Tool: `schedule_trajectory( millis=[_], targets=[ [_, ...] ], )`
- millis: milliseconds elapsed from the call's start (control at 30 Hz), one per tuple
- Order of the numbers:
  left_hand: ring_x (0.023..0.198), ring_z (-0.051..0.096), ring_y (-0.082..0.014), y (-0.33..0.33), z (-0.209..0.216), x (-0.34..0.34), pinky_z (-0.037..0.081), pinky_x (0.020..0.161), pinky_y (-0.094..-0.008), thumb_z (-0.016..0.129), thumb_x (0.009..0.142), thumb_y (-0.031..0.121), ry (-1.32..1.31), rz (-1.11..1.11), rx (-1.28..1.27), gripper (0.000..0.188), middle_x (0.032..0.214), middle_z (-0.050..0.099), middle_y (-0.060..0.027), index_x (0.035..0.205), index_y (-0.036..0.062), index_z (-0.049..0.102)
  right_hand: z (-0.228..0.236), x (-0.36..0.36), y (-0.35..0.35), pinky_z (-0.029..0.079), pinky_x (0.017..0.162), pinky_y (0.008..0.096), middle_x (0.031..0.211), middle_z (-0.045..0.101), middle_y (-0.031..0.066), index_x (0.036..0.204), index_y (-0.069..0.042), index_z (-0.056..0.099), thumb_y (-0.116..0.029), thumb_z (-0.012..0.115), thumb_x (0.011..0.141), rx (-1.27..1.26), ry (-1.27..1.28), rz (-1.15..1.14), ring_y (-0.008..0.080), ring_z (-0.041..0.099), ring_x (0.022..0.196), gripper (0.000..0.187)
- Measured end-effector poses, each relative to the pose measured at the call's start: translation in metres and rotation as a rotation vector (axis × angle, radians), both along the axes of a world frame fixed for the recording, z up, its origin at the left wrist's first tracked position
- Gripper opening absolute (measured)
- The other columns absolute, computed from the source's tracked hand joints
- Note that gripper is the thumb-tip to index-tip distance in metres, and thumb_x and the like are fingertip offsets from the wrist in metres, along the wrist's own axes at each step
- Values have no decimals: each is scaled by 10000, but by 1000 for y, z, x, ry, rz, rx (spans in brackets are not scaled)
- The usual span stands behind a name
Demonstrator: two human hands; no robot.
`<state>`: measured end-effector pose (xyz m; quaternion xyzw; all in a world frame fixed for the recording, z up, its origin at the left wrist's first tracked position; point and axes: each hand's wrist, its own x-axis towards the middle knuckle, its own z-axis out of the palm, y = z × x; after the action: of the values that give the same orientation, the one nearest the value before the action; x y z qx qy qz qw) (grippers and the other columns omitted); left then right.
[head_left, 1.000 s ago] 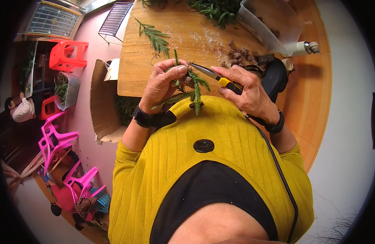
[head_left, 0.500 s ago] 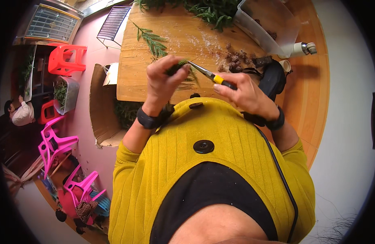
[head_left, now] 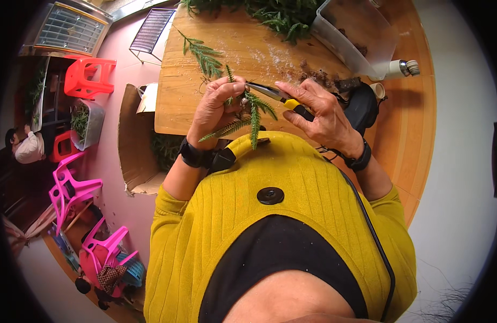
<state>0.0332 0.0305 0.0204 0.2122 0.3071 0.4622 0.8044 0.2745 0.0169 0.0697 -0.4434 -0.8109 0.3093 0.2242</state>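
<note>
My left hand [head_left: 217, 105] pinches a green artificial pine sprig [head_left: 254, 116], whose needled tips spread to the right and down toward my body. Something small and roundish sits among its stems; I cannot make out what. My right hand [head_left: 321, 113] is wrapped round pliers [head_left: 292, 104] with yellow and black handles. Their metal jaws reach the sprig beside my left fingertips; whether they grip it is too small to tell. Beyond my left hand, another pine sprig [head_left: 201, 54] lies on the wooden table [head_left: 176, 102]. Brown pine cones [head_left: 316, 75] lie beyond my right hand, partly hidden by it.
A heap of green branches [head_left: 281, 19] and a clear plastic bin [head_left: 361, 40] stand at the far side. Near the right edge are a white flask [head_left: 402, 67] and a black object [head_left: 361, 105]. An open cardboard box [head_left: 135, 145] with greenery stands left of the table.
The sprig has been turned in my left hand, so its branches now hang toward my body. My right hand has shifted slightly, its fingers raised higher over the pliers.
</note>
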Motion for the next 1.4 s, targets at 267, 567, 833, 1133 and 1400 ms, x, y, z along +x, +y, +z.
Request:
schedule_trajectory(
  millis=[267,567,833,1133,1400],
  targets=[
    [517,392,-22,-5,-4,13,332,459,-149,616,880,141,-261,-46,-208,127,671,469,65,958,43,593,-11,8,7,444,659,332,836,524,89,1296,-97,562,-51,724,772,122,118,76,219,504,728,550],
    [612,524,-43,-2,9,12,403,502,-185,633,864,89,258,26,160,84,742,571,44,920,28,621,-10,7,2,475,673,303,799,582,108,1234,-51,602,-116,676,832,-336,190,11,219,541,703,414],
    [642,570,-70,-7,-5,20,466,556,-209,652,867,88,656,202,463,128,766,597,25,920,-27,629,-6,-3,-17,467,654,315,820,600,119,1247,-56,592,-133,682,831,-224,123,-123,223,548,690,433],
    [610,516,-31,2,-15,5,346,461,-146,638,869,84,-131,-91,11,114,780,598,2,941,-3,623,-7,14,-1,435,650,323,822,515,88,1298,-109,564,-87,725,778,57,17,29,207,503,722,544],
    [601,493,-35,1,-14,11,338,456,-157,634,868,85,-261,-200,-30,112,767,596,0,953,15,616,-16,18,3,433,647,313,812,526,91,1302,-112,560,-105,716,800,55,130,115,207,498,702,526]
  ],
)
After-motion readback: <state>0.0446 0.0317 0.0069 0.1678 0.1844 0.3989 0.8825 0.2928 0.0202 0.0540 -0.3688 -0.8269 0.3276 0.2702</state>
